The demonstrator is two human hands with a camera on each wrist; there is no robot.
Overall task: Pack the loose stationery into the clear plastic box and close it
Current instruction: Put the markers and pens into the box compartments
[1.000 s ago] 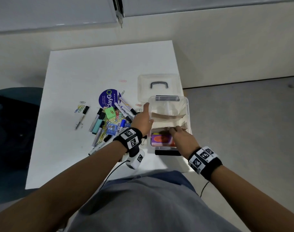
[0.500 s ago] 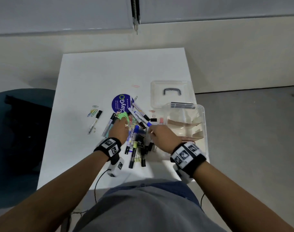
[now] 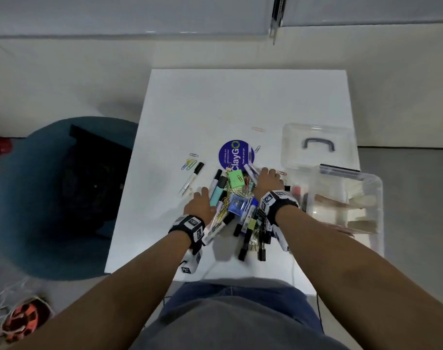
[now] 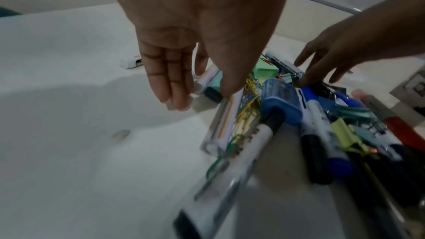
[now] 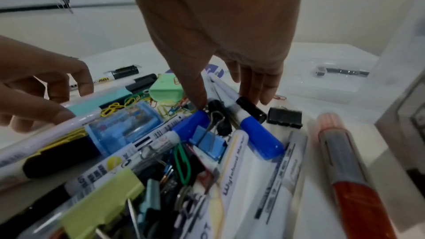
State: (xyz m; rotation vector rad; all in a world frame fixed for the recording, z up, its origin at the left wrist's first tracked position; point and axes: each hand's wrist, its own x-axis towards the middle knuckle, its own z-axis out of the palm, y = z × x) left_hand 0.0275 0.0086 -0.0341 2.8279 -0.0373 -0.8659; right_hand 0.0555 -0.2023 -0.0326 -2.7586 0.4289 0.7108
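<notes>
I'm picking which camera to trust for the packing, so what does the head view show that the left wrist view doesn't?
Only the head view: the clear plastic box, its lid with the handle, and the purple round sticker.
Only the left wrist view: the left hand from the palm side, fingers straight.
Both: the stationery pile, the right hand, the blue transparent case.

White table (image 3: 215, 102), teal chair (image 3: 46, 210) beside, pale wall (image 3: 89, 72), grey floor (image 3: 417, 198).

White table (image 3: 240, 102). A purple round sticker (image 3: 232, 154) is lettered in white, with a green ring. Mint-green eraser (image 5: 166, 90) — yellow paper clips (image 5: 115, 107) are tangled beside it. Translucent blue sharpener (image 5: 125, 130); blue-capped marker (image 5: 261, 138); black binder clip (image 5: 285, 119). Wristbands (image 3: 276, 202) are patterned black-and-white.
</notes>
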